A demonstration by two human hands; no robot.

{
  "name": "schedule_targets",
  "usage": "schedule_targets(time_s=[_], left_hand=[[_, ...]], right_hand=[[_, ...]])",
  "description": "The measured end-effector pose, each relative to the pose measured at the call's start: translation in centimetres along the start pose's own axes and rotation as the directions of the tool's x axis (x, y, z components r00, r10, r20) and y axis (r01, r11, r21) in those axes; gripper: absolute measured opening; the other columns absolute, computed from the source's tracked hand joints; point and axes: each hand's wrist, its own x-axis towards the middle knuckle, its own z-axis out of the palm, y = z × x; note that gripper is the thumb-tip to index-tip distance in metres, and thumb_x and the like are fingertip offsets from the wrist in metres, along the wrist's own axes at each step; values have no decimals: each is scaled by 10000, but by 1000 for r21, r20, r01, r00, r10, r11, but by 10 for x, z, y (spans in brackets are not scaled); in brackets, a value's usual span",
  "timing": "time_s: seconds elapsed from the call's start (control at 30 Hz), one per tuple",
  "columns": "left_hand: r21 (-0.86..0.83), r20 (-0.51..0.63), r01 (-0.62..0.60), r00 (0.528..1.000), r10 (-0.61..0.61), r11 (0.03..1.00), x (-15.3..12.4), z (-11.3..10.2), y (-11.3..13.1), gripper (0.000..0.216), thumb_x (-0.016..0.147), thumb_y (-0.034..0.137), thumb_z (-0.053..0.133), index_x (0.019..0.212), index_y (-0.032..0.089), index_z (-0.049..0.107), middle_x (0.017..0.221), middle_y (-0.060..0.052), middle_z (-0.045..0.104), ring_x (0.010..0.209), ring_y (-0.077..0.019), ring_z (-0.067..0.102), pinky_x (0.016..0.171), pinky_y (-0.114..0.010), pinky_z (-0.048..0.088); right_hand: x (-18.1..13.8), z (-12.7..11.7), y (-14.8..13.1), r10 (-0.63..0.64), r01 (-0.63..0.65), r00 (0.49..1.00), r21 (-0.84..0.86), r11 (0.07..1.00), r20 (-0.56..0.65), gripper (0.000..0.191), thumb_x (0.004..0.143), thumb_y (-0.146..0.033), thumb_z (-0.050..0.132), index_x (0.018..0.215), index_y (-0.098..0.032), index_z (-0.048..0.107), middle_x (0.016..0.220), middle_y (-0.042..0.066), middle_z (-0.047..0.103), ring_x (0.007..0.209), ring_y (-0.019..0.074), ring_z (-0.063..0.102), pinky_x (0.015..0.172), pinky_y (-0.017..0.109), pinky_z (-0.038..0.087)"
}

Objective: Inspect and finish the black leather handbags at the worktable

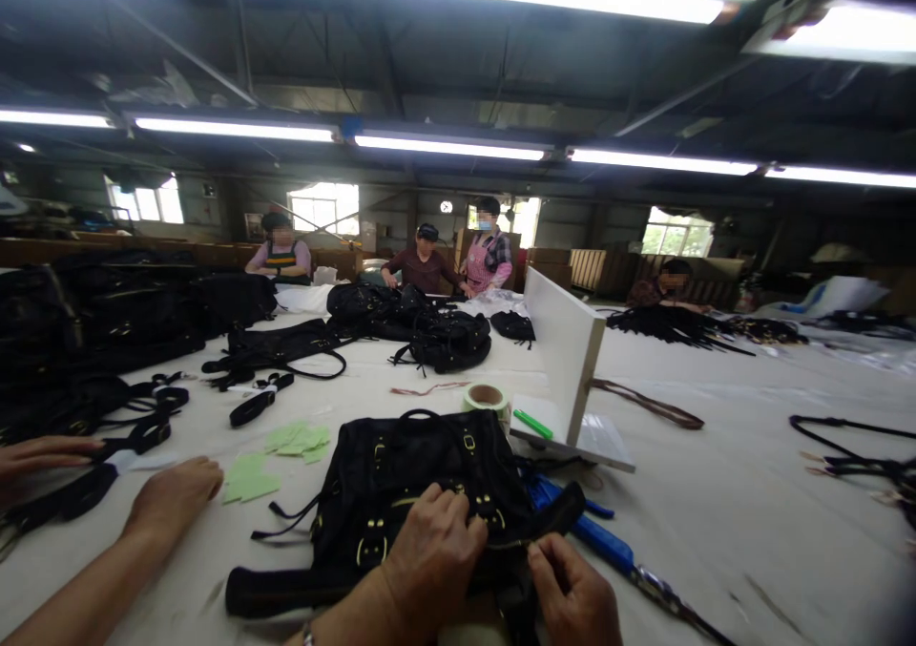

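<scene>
A black bag with brass buckles lies on the table right in front of me. My left hand is closed on the bag's near edge, fingers pinched together by a buckle. My right hand is closed in a pinch on a black strap that runs from the bag's right side. The two hands are a short gap apart. The bag's lower part is hidden behind them.
A co-worker's hand and a second hand rest at the left by black straps. Green paper slips, a tape roll, a white upright board, a blue tool and piled black bags surround me. Several people work at the far side.
</scene>
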Motion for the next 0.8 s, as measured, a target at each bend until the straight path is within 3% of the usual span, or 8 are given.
schedule_targets(time_s=[0.1, 0.27, 0.5, 0.6, 0.7, 0.8], left_hand=[[7, -40, -45, 998, 45, 999, -7, -1, -2, 120, 824, 112, 459, 832, 182, 556, 811, -62, 567, 756, -211, 519, 759, -371, 418], [30, -86, -141, 986, 143, 990, -10, 3, -4, 92, 851, 118, 479, 827, 175, 547, 786, -41, 538, 728, -189, 485, 706, -337, 373], [-80, 40, -344, 937, 347, 936, -8, -3, -3, 62, 783, 122, 522, 759, 178, 533, 816, -34, 543, 734, -175, 476, 665, -329, 340], [-258, -38, -250, 968, 249, 933, 2, -9, -5, 29, 747, 157, 549, 756, 183, 557, 828, -37, 547, 777, -178, 501, 729, -332, 375], [-371, -161, -126, 984, 69, 920, 20, -16, -2, 222, 763, 144, 530, 967, 185, 610, 972, -66, 564, 931, -204, 517, 855, -353, 392], [-364, -216, -139, 974, 62, 921, 41, -18, 4, 330, 800, 289, 613, 1122, 220, 593, 1124, -60, 547, 1061, -218, 489, 933, -358, 376]], right_hand=[[-3, -3, -17, -69, 65, 997, -85, 994, -43, 413, 871, -501, 451, 596, -195, 489, 525, -18, 454, 498, 129, 426, 488, 222, 311], [-8, -3, -22, -157, 143, 987, -296, 944, -21, 320, 905, -347, 422, 626, -195, 458, 533, -26, 463, 491, 113, 407, 523, 242, 254], [-15, -6, -22, -248, 235, 968, -429, 872, 25, 267, 909, -278, 416, 676, -189, 511, 598, -5, 542, 519, 117, 468, 547, 249, 256], [-15, -5, -22, -273, 251, 962, -443, 861, 13, 268, 920, -274, 406, 694, -192, 525, 607, 0, 557, 538, 130, 507, 551, 252, 274], [-16, -4, -16, -324, 299, 946, -434, 850, 18, 304, 940, -294, 384, 708, -198, 555, 616, 15, 584, 544, 144, 549, 534, 250, 310], [-19, -1, -7, -406, 367, 914, -455, 811, 15, 328, 954, -347, 385, 782, -216, 632, 671, 39, 640, 545, 168, 596, 509, 257, 383]])
